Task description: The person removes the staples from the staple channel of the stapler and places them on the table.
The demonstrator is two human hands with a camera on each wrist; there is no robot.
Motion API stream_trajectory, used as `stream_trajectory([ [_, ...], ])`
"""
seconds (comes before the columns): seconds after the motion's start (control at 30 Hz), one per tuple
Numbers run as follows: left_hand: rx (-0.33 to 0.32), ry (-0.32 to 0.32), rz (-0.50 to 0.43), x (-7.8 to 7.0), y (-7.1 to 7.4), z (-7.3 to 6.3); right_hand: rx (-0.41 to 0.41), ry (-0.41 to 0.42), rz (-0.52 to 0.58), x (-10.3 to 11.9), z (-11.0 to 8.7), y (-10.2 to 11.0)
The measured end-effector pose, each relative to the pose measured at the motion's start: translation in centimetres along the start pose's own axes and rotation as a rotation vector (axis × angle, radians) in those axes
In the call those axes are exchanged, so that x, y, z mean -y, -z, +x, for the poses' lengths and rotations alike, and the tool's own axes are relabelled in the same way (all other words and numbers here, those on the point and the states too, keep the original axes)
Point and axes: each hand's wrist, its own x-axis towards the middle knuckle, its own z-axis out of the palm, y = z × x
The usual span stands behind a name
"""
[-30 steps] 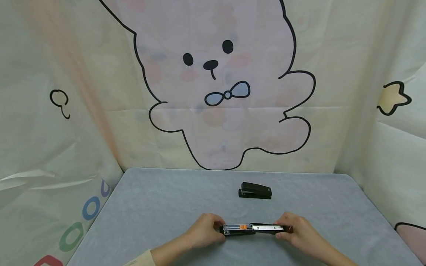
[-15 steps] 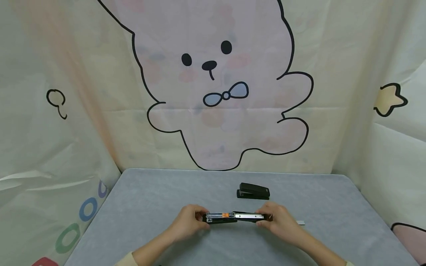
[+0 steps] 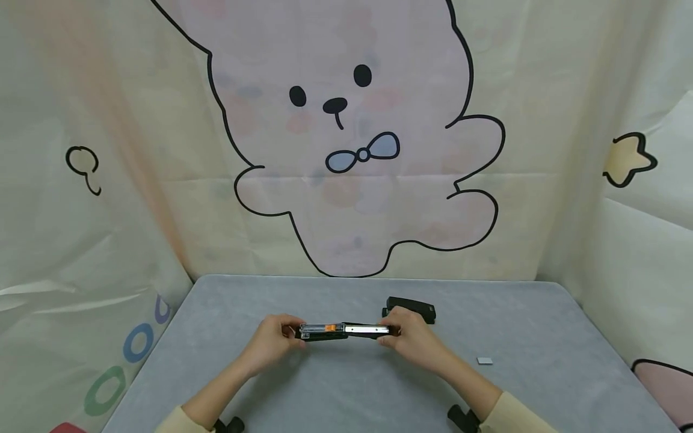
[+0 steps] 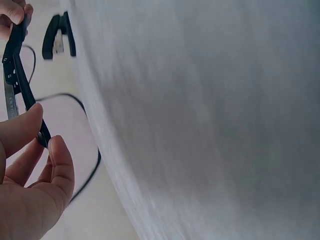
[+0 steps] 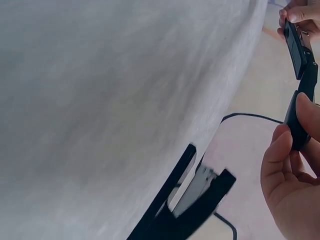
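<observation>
An unfolded black stapler [image 3: 323,337] is held level between both hands over the table, its two halves spread end to end. A clear channel with an orange piece shows on its left half and a silver metal strip on its right. My left hand [image 3: 272,340] pinches the left end between thumb and fingers. At the other end, my right hand [image 3: 414,337] grips it the same way; the right wrist view shows thumb and fingertips on the black end of the stapler [image 5: 296,54]. Fingers hide both tips.
Behind my right hand a second black stapler [image 3: 415,307] stands on the grey table [image 3: 346,397], partly covered by that hand. A small pale strip [image 3: 484,361] lies right of my right forearm. A cartoon-printed curtain [image 3: 346,198] hangs behind the table.
Both hands have carried the open stapler left and farther from me. The pale strip has come into sight beside the right forearm, and the right hand now overlaps the second stapler.
</observation>
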Motion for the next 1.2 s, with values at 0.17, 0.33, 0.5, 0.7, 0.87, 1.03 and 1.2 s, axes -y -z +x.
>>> stream_trajectory([
  [0.17, -0.045, 0.044, 0.006, 0.8, 1.4, 0.4, -0.005, 0.011, 0.008, 0.5, 1.8, -1.3],
  [0.33, -0.074, 0.091, 0.013, 1.7, 2.6, 0.7, 0.005, 0.022, 0.025, 0.9, 3.4, -2.8],
  [0.5, -0.081, 0.128, 0.032, 3.0, 3.8, 0.9, 0.015, 0.019, 0.025, 1.0, 4.8, -4.5],
  [0.7, -0.075, 0.158, 0.071, 4.5, 4.7, 1.3, 0.013, -0.008, 0.029, 0.8, 6.0, -6.9],
  [0.87, -0.069, 0.158, 0.117, 5.7, 5.1, 1.5, 0.008, -0.031, 0.014, 0.6, 6.5, -8.7],
  [1.03, -0.074, 0.154, 0.161, 6.4, 5.2, 1.6, 0.021, -0.064, 0.013, 0.5, 7.0, -9.4],
  [1.2, -0.077, 0.161, 0.202, 6.5, 5.1, 1.6, 0.06, -0.094, -0.002, 0.3, 7.2, -9.6],
])
